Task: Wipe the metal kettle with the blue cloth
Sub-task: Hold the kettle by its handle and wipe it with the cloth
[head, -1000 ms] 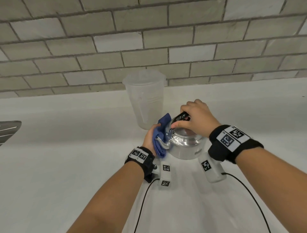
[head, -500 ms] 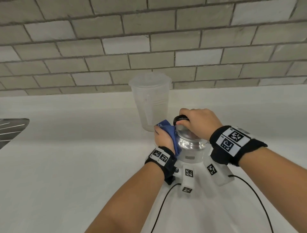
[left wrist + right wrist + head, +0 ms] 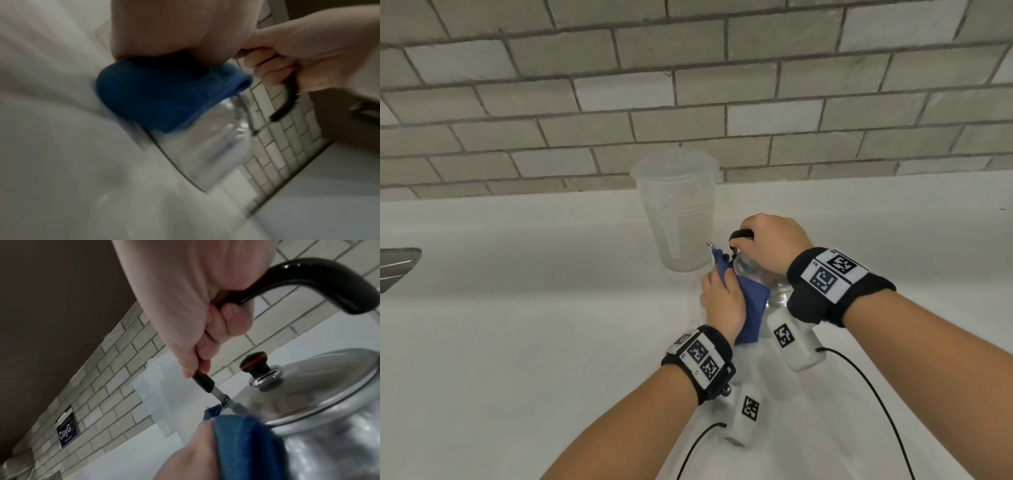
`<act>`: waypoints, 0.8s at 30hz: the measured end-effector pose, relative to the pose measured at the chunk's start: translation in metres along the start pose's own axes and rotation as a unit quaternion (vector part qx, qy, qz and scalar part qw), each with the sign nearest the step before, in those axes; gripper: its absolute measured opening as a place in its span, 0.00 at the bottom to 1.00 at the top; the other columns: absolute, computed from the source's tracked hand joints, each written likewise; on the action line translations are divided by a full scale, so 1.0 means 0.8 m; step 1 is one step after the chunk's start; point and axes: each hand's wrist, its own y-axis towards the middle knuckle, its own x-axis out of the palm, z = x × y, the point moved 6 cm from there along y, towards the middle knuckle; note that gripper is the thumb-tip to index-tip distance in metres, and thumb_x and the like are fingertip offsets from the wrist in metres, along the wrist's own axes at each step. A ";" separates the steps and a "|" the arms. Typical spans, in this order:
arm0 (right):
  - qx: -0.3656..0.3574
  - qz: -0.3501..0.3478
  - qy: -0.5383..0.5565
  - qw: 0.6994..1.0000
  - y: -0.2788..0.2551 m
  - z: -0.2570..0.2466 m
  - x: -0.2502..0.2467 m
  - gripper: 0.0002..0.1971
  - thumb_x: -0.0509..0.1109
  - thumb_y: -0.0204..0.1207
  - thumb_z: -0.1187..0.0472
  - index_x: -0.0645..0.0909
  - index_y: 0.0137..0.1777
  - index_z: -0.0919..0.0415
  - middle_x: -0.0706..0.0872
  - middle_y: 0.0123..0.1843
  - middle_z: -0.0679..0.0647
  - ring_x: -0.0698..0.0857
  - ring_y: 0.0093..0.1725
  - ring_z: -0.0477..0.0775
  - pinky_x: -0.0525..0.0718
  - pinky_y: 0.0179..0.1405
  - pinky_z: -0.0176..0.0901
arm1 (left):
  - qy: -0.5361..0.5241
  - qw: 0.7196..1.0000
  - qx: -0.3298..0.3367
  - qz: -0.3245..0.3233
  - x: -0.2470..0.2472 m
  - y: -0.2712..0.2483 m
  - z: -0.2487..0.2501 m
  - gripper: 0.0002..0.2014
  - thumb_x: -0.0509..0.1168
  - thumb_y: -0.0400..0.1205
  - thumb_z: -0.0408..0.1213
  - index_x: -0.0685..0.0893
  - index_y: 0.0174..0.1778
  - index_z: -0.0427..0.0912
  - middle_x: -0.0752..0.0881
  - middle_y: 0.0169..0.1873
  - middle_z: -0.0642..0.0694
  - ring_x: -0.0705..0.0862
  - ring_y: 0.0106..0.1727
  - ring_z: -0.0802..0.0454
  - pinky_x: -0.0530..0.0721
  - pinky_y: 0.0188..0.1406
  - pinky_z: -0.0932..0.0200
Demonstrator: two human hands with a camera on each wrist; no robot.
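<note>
The right hand [image 3: 774,245] is clenched round the curved black handle [image 3: 320,287] of the round polished metal kettle [image 3: 333,423], which stands on the white countertop [image 3: 517,325] just before a translucent plastic jug [image 3: 676,212]; the left hand [image 3: 722,301] presses the folded blue cloth [image 3: 751,310] against the kettle's left flank. The wipe probably goes best with the handle held firm while the cloth sweeps round the wall under steady pressure. The left fingers lie hidden behind the cloth, the spout is mostly covered, and the left-wrist view is blurred.

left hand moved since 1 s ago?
Yes. Against the plastic jug, the left hand with the blue cloth slid right and nearer the camera, off the spout, round the kettle.
</note>
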 end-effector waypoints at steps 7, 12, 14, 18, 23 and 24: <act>-0.002 -0.015 0.011 1.000 0.001 -0.002 0.000 0.17 0.65 0.80 0.48 0.84 0.50 0.63 0.88 0.45 0.58 0.84 0.44 0.58 0.80 0.42 0.45 | 0.092 0.996 0.008 -0.014 -0.001 0.032 0.002 0.21 0.46 0.91 0.42 0.75 0.76 0.43 0.76 0.72 0.40 0.71 0.72 0.39 0.63 0.61 0.55; 0.059 -0.021 0.018 0.998 0.006 -0.008 0.002 0.14 0.65 0.81 0.51 0.77 0.42 0.62 0.81 0.38 0.56 0.79 0.41 0.60 0.74 0.39 0.44 | 0.139 0.989 0.017 -0.039 -0.007 0.009 0.007 0.20 0.46 0.92 0.38 0.71 0.79 0.40 0.73 0.74 0.40 0.70 0.73 0.38 0.66 0.62 0.50; 0.085 -0.031 0.028 0.995 0.010 -0.013 0.002 0.14 0.64 0.81 0.53 0.72 0.38 0.62 0.78 0.36 0.56 0.78 0.41 0.60 0.72 0.39 0.44 | 0.143 0.989 -0.005 -0.035 -0.021 0.004 0.010 0.21 0.49 0.91 0.41 0.72 0.77 0.38 0.74 0.71 0.36 0.72 0.72 0.35 0.69 0.63 0.48; 0.109 -0.061 0.058 0.990 0.019 -0.015 0.001 0.15 0.65 0.81 0.54 0.72 0.38 0.63 0.78 0.37 0.57 0.78 0.43 0.62 0.73 0.42 0.43 | 0.153 0.982 0.049 -0.097 -0.038 -0.007 0.023 0.14 0.53 0.91 0.40 0.82 0.55 0.39 0.79 0.52 0.34 0.76 0.52 0.44 0.76 0.59 0.48; 0.107 -0.065 0.065 0.990 0.020 -0.010 0.000 0.20 0.65 0.80 0.54 0.67 0.29 0.61 0.72 0.28 0.54 0.77 0.40 0.61 0.71 0.39 0.42 | 0.083 0.987 0.046 -0.130 -0.115 -0.017 0.057 0.21 0.53 0.91 0.44 0.81 0.36 0.40 0.85 0.39 0.39 0.81 0.42 0.49 0.78 0.47 0.51; 0.106 -0.065 0.065 0.990 0.019 -0.010 0.001 0.19 0.65 0.81 0.54 0.68 0.30 0.62 0.72 0.28 0.54 0.77 0.40 0.61 0.71 0.37 0.42 | 0.105 0.984 0.069 -0.128 -0.131 -0.020 0.068 0.22 0.52 0.91 0.45 0.78 0.33 0.41 0.81 0.36 0.40 0.79 0.41 0.47 0.76 0.44 0.51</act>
